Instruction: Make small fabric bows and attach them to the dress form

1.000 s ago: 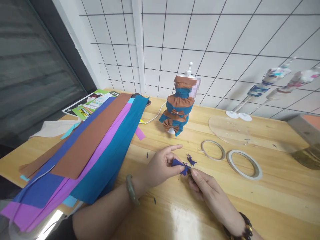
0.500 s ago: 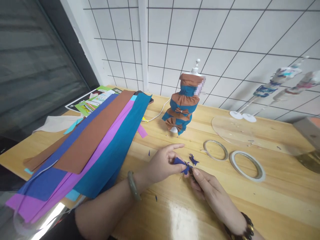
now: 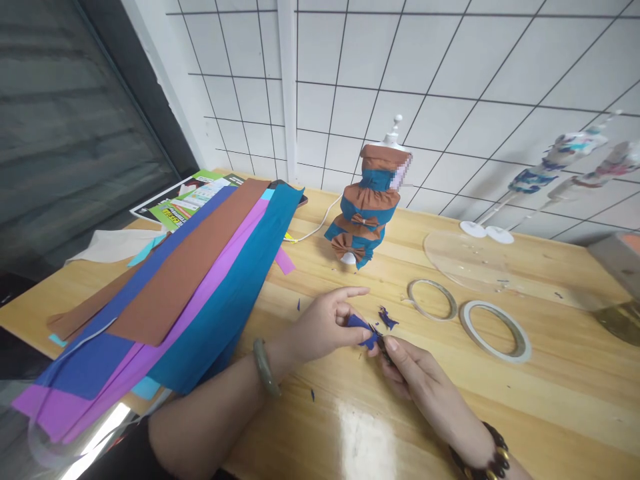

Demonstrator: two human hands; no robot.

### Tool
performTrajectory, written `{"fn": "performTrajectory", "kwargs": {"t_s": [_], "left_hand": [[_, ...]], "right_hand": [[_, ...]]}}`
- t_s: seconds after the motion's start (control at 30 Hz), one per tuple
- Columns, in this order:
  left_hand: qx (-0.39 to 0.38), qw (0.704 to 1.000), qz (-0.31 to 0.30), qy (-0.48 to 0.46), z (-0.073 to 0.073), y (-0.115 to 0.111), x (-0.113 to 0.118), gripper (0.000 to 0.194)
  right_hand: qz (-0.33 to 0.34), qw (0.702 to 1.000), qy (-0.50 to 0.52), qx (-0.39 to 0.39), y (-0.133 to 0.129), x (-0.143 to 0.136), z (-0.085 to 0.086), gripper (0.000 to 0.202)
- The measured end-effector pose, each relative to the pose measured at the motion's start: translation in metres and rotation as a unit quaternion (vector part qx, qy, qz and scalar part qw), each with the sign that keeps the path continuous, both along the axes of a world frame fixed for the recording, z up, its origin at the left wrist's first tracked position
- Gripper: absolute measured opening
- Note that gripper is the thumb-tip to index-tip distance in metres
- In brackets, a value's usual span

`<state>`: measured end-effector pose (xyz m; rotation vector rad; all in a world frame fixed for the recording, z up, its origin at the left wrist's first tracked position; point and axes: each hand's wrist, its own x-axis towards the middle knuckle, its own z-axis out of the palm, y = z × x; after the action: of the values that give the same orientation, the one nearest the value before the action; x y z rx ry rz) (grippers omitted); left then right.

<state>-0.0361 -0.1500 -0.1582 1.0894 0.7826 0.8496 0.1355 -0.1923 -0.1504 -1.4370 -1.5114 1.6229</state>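
My left hand pinches a small dark blue piece between thumb and fingers, its index finger stretched out. My right hand is closed on a small dark tool, seemingly scissors, whose tips touch the blue piece. Dark blue scraps lie on the table just beyond my hands. Behind them stands a small dress form in brown and teal layers with brown bows. My right fingers partly hide the tool.
Long strips of brown, blue, purple and teal material cover the left of the wooden table. Two tape rolls lie to the right. Two more small forms on stands are by the tiled wall, near a box.
The blue piece and the tool tips have shifted very slightly between my hands. Both hands stay in nearly the same place.
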Motion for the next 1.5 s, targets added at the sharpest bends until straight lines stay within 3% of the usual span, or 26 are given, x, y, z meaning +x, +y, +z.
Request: {"fn": "performTrajectory", "kwargs": {"t_s": [0.23, 0.5, 0.8, 1.23, 1.5], "left_hand": [[-0.025, 0.999, -0.017, -0.012, 0.000, 0.002, -0.003, 0.073], [-0.023, 0.999, -0.023, 0.000, 0.001, 0.001, -0.005, 0.077], [0.002, 0.999, -0.028, 0.025, 0.005, 0.000, -0.005, 0.082], [0.138, 0.980, -0.044, 0.133, 0.007, -0.003, -0.008, 0.075], [0.172, 0.965, -0.068, 0.184, 0.010, -0.003, -0.010, 0.071]], "right_hand": [[0.030, 0.998, -0.047, 0.026, 0.002, 0.005, 0.001, 0.044], [0.071, 0.981, -0.129, 0.128, 0.004, 0.009, 0.009, 0.035], [0.098, 0.974, -0.141, 0.149, 0.004, 0.010, 0.013, 0.030], [0.135, 0.964, -0.180, 0.141, 0.006, 0.010, 0.015, 0.029], [0.149, 0.955, -0.204, 0.152, 0.006, 0.010, 0.013, 0.031]]}}
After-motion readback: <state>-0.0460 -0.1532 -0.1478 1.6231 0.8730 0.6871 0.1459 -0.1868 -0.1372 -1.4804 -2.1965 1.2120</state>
